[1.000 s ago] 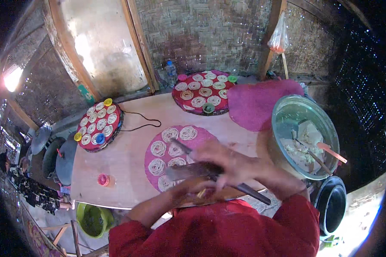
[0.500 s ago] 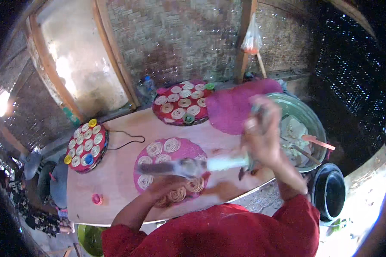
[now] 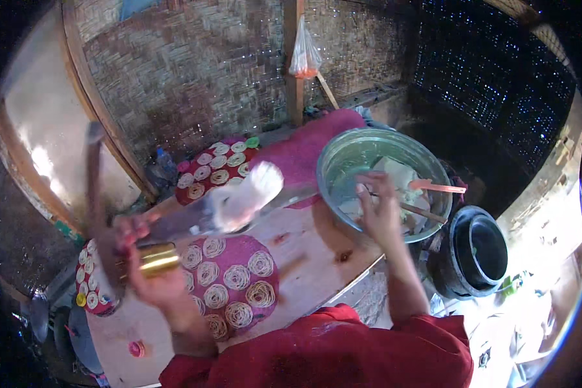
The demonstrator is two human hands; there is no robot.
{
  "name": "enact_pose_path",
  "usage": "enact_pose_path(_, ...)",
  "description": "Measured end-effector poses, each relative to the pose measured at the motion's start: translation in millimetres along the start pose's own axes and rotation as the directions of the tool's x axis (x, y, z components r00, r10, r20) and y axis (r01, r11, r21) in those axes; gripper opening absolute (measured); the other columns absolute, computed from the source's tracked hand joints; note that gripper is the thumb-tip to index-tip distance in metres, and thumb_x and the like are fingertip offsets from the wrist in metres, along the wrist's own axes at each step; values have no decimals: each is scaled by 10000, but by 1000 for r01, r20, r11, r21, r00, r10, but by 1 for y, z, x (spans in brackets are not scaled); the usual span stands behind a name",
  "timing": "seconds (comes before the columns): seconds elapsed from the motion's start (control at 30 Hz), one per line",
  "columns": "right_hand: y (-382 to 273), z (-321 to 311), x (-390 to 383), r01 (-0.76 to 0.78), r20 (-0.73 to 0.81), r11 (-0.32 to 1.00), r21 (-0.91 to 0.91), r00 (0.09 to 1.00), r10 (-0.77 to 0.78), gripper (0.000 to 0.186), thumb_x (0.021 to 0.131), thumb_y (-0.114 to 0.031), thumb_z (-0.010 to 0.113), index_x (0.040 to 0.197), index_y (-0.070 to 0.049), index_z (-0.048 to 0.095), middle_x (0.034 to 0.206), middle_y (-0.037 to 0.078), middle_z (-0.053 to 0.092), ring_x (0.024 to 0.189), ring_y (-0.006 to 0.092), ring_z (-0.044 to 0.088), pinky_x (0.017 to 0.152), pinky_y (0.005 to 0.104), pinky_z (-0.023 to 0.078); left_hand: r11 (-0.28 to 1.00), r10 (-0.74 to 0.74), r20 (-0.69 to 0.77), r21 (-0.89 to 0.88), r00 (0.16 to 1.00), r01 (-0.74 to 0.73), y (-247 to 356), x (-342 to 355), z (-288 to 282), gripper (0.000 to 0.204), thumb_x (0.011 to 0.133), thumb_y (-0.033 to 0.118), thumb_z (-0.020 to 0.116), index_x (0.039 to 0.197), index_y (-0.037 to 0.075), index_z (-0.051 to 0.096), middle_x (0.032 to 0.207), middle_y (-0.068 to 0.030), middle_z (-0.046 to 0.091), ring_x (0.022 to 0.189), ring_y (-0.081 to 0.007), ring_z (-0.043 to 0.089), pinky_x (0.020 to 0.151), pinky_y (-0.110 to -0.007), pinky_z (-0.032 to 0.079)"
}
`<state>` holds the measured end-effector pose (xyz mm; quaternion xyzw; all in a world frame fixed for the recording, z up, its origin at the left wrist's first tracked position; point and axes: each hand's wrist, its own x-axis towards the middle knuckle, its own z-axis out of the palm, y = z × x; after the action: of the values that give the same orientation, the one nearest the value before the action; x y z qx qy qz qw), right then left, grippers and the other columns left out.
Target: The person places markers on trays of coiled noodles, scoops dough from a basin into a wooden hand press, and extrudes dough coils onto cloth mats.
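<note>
My left hand point(image 3: 154, 281) is closed around a long hand press with a brass cylinder point(image 3: 159, 258) and a dark lever rising at its left. The press is held tilted above the table, blurred by motion. At its far end shows a white, dough-like mass point(image 3: 249, 197). My right hand point(image 3: 383, 210) reaches over the green basin point(image 3: 336, 142), fingers curved and apart, beside a wooden-handled utensil point(image 3: 423, 212). White dough point(image 3: 394, 169) lies in the basin. Coiled noodle-like rounds point(image 3: 236, 277) cover a pink mat point(image 3: 268, 249) below the press.
Another round mat with coils point(image 3: 218, 161) stands at the back, one more point(image 3: 92, 278) at the left. A pink mat point(image 3: 297, 152) lies beside the basin, where an orange spatula point(image 3: 440, 187) rests. Black pots point(image 3: 475, 249) stand right. A small pink cup point(image 3: 136, 348) sits front left.
The view has turned to the right. My left hand has lifted and tilted the press away from the near mat. My right hand has gone from the press's end to the basin.
</note>
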<state>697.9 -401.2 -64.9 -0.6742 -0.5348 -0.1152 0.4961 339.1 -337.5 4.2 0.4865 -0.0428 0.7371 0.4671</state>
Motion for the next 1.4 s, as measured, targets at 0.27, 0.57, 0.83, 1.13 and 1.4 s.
enact_pose_path(0.27, 84, -92, -2, 131, 406, 464, -876, 719, 564, 170, 805, -182, 551, 909, -95, 653, 1080, 127, 597, 934, 237, 625, 824, 383, 471, 508, 47, 3, 861, 999, -26, 46, -5, -74, 301, 878, 129, 552, 1126, -41, 572, 1110, -117, 600, 1026, -201, 561, 897, -317, 426)
enact_pose_path(0.57, 73, -110, 50, 360, 614, 647, -673, 759, 216, 183, 774, -110, 532, 895, -79, 666, 809, 109, 652, 769, 261, 665, 646, 379, 529, 475, 180, -430, 825, 885, 304, 88, -9, -139, 275, 811, 57, 643, 1063, -46, 608, 1090, -111, 595, 962, -209, 570, 871, -345, 441)
enact_pose_path(0.83, 116, -31, 58, 422, 720, 588, -690, 474, 507, 322, 671, -181, 581, 972, -209, 693, 879, 77, 680, 822, 273, 656, 722, 402, 522, 9, 94, -230, 973, 969, 231, 96, -22, -135, 357, 764, 255, 672, 1030, 22, 620, 1025, -132, 614, 887, -253, 594, 793, -357, 465)
enact_pose_path(1.13, 102, -99, 74, 191, 849, 890, -414, 433, 303, 292, 876, -357, 564, 1111, -207, 652, 922, 167, 651, 855, 273, 635, 758, 355, 501, -85, -248, 177, 975, 952, -203, 6, -5, -71, 340, 724, 266, 659, 985, 55, 602, 953, -117, 602, 845, -269, 601, 721, -372, 476)
enact_pose_path(1.4, 0, -141, 102, -156, 936, 982, 107, 349, -46, 347, 900, -273, 591, 1128, -13, 618, 908, 64, 660, 766, 97, 545, 684, 259, 462, -11, -372, 535, 815, 759, -579, -91, 11, -20, 326, 688, 276, 649, 944, 84, 585, 888, -104, 591, 807, -284, 607, 658, -385, 486)
